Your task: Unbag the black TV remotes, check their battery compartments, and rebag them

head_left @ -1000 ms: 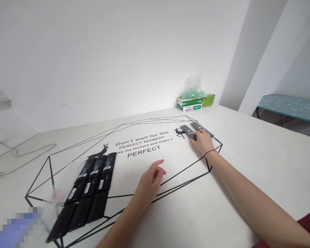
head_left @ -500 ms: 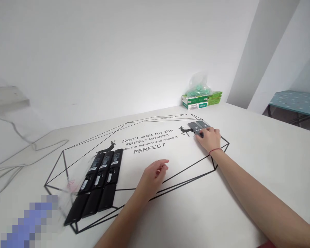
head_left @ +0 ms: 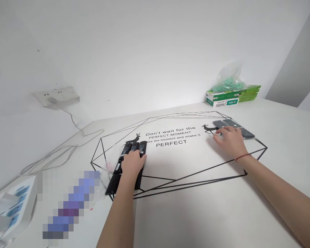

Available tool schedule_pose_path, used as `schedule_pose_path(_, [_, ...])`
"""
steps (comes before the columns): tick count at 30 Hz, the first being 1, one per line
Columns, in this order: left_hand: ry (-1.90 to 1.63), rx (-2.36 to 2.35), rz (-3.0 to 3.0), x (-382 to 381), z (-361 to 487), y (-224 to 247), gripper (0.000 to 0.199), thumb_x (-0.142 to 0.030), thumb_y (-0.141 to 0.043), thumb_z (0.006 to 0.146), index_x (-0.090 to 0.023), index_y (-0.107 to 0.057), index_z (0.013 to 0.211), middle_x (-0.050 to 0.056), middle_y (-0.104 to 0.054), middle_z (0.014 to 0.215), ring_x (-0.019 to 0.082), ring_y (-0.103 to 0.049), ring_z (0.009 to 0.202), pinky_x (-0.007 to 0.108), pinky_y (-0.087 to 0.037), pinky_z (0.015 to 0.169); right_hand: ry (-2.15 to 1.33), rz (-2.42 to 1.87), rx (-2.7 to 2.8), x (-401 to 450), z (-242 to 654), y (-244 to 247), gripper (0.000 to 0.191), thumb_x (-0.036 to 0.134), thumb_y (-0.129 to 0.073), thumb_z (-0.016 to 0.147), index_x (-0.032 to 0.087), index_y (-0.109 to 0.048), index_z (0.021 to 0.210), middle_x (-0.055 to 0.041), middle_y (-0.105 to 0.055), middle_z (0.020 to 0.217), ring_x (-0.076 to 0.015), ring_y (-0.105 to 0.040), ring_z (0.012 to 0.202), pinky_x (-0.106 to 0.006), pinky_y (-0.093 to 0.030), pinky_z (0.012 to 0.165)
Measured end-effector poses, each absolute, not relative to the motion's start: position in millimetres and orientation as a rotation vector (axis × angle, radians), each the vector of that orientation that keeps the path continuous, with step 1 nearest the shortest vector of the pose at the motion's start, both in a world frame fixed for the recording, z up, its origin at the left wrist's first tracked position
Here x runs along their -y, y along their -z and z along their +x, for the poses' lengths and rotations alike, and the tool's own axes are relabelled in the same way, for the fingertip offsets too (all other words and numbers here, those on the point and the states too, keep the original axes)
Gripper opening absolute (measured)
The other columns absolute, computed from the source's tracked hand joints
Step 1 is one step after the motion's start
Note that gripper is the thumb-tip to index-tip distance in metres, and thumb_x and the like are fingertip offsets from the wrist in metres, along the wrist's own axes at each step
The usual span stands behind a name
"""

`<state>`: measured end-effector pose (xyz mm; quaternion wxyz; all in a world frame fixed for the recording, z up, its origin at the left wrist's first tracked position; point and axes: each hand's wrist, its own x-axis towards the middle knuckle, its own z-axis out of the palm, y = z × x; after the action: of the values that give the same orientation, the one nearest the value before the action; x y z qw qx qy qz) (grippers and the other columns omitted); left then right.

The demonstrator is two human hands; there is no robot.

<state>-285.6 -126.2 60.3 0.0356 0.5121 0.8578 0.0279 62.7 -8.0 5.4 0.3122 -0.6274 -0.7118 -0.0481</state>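
Three black remote controls [head_left: 142,148] lie side by side on the left, backs up, with small white labels. My left hand [head_left: 133,162] rests on them, its bent fingers over the middle one and its thumb by the right one; the fingertips are partly hidden. At the right lie two dark grey remote controls, buttons up. My right hand [head_left: 229,139] covers most of the left grey remote control [head_left: 218,124], fingers and thumb curled at it. Beside it, the other grey remote control [head_left: 244,131] sticks out past my fingers.
The white table [head_left: 186,213] bears printed black lines, deer and lettering. Green boxes [head_left: 223,95] with a plastic bag [head_left: 229,81] on top stand by the wall. A power strip [head_left: 18,206] and loose cables [head_left: 64,151] lie at left, below a wall socket [head_left: 58,94].
My left hand has moved left from bare table onto the black remote controls. My right hand stays by the grey remote controls. The view has turned left.
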Motion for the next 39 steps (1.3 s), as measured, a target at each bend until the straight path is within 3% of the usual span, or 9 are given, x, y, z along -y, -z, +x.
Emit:
schedule_pose_path(6, [0.032,-2.602,1.71,129.2,-266.2,-59.4,0.042,-0.027,-0.043,0.085,-0.017,-0.059,0.122,0.014,-0.051,0.133,0.034,-0.052,0.113,0.041,-0.044,0.088,0.055,-1.432,2.035,30.0,34.0,-9.4,0.021,0.032,-0.05,0.081,0.017,-0.066,0.082,-0.0108,-0.065,0.102,-0.0282,-0.053,0.101,-0.04,-0.036,0.091])
schedule_pose_path(11, [0.023,-2.61,1.701,123.5,-267.5,-57.9,0.043,-0.025,-0.042,0.087,-0.009,-0.055,0.124,0.019,-0.061,0.115,0.032,-0.055,0.111,0.038,-0.043,0.089,-0.129,-1.243,2.161,58.9,10.8,-18.2,0.017,0.029,-0.05,0.082,0.019,-0.063,0.078,-0.0086,-0.066,0.095,-0.0258,-0.055,0.095,-0.038,-0.039,0.087])
schedule_pose_path(15, [0.024,-2.617,1.67,123.3,-266.8,-59.5,0.039,-0.025,-0.044,0.085,-0.016,-0.059,0.121,0.017,-0.06,0.119,0.034,-0.053,0.112,0.042,-0.044,0.086,-0.284,-1.191,2.21,80.9,-11.4,-22.7,0.017,0.027,-0.048,0.085,0.02,-0.06,0.075,-0.0077,-0.066,0.089,-0.0247,-0.056,0.089,-0.036,-0.043,0.082])
schedule_pose_path(18, [-0.049,-2.596,1.669,123.2,-267.1,-58.3,0.042,-0.025,-0.044,0.084,-0.02,-0.058,0.124,0.015,-0.057,0.127,0.036,-0.052,0.114,0.046,-0.043,0.087,-0.286,-1.01,2.291,103.3,-39.5,-20.0,0.018,0.021,-0.046,0.087,0.019,-0.062,0.08,-0.0094,-0.066,0.092,-0.0243,-0.057,0.091,-0.037,-0.044,0.081])
schedule_pose_path(22, [-0.139,-2.495,1.714,118.4,-274.7,-55.0,0.045,-0.027,-0.043,0.085,-0.018,-0.056,0.127,0.015,-0.057,0.129,0.03,-0.056,0.113,0.039,-0.042,0.091,-0.333,-0.596,2.509,139.9,-86.5,-12.8,0.017,0.017,-0.047,0.086,0.018,-0.063,0.09,-0.0103,-0.066,0.104,-0.0237,-0.058,0.098,-0.037,-0.046,0.083])
schedule_pose_path(28, [-0.181,-2.42,1.675,113.1,-284.2,-54.0,0.057,-0.035,-0.051,0.081,-0.014,-0.047,0.134,0.016,-0.059,0.129,0.027,-0.055,0.117,0.032,-0.042,0.092,-0.384,-0.29,2.656,161.6,-131.4,-12.2,0.043,0.04,-0.052,0.087,0.021,-0.052,0.125,-0.0117,-0.044,0.143,-0.0298,-0.039,0.128,-0.044,-0.039,0.097])
schedule_pose_path(31, [-0.22,-2.407,1.702,114.1,-281.5,-51.4,0.059,-0.034,-0.051,0.081,-0.014,-0.046,0.136,0.017,-0.056,0.132,0.03,-0.052,0.12,0.038,-0.04,0.096,-0.452,-0.308,2.651,159.3,-134.6,-14.1,0.044,0.04,-0.054,0.086,0.02,-0.052,0.126,-0.0102,-0.051,0.136,-0.0283,-0.041,0.126,-0.042,-0.037,0.099])
schedule_pose_path(34, [-0.271,-2.34,1.776,114.2,-277.5,-48.9,0.056,-0.023,-0.049,0.08,-0.019,-0.047,0.135,0.012,-0.053,0.136,0.027,-0.049,0.124,0.036,-0.035,0.102,-0.46,-0.347,2.655,157.2,-133.9,-14.7,0.037,0.038,-0.054,0.087,0.022,-0.056,0.12,-0.0089,-0.058,0.123,-0.0257,-0.051,0.113,-0.041,-0.04,0.092])
schedule_pose_path(39, [-0.317,-2.235,1.796,112.3,-272.3,-50.3,0.065,-0.02,-0.051,0.076,-0.02,-0.041,0.14,0.01,-0.05,0.139,0.025,-0.05,0.123,0.032,-0.039,0.098,-0.409,-0.369,2.641,156.6,-140.0,-12.7,0.039,0.041,-0.055,0.084,0.023,-0.057,0.119,-0.0086,-0.056,0.127,-0.0274,-0.051,0.107,-0.042,-0.04,0.084])
